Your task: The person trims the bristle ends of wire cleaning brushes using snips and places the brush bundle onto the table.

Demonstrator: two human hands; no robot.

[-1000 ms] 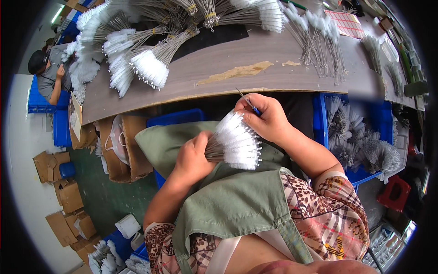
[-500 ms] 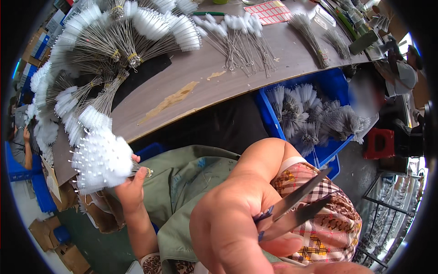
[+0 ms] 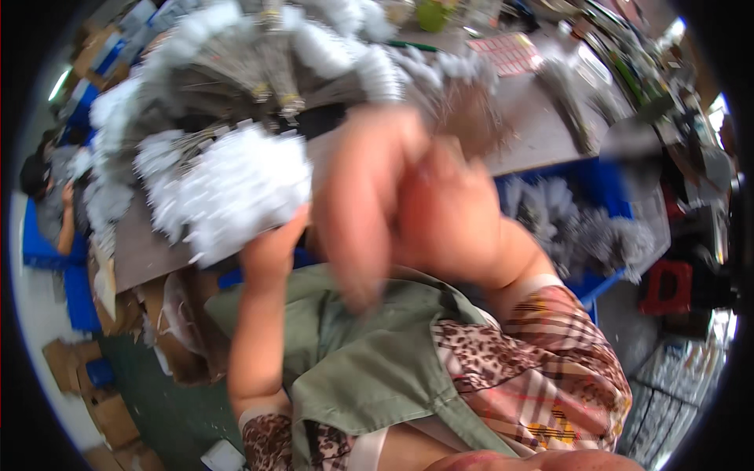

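Note:
A bundle of white bristle brushes (image 3: 243,184) is in my left hand (image 3: 271,247), its fingers closed round the lower side and partly hidden by bristles. The bundle is tilted, bristle ends to the left, over the near table edge beside a larger pile of wire-stemmed white brushes (image 3: 177,59). My right hand (image 3: 440,208) is raised right of the bundle, close to the camera and heavily smeared by motion. A brownish streak shows beyond its fingers. Whether it holds anything cannot be made out.
Loose brushes (image 3: 444,71), a red-and-white sheet (image 3: 506,53) and a bundle of wire stems (image 3: 569,102) lie along the table. A blue bin (image 3: 616,188) with grey-white brushes stands below its right side. Another person (image 3: 59,196) sits far left; a red stool (image 3: 666,289) stands right.
My left hand has lifted the brush bundle up and rightward toward the table. My right hand has swung up from lower centre; the scissors it held are no longer clearly seen. The view has shifted.

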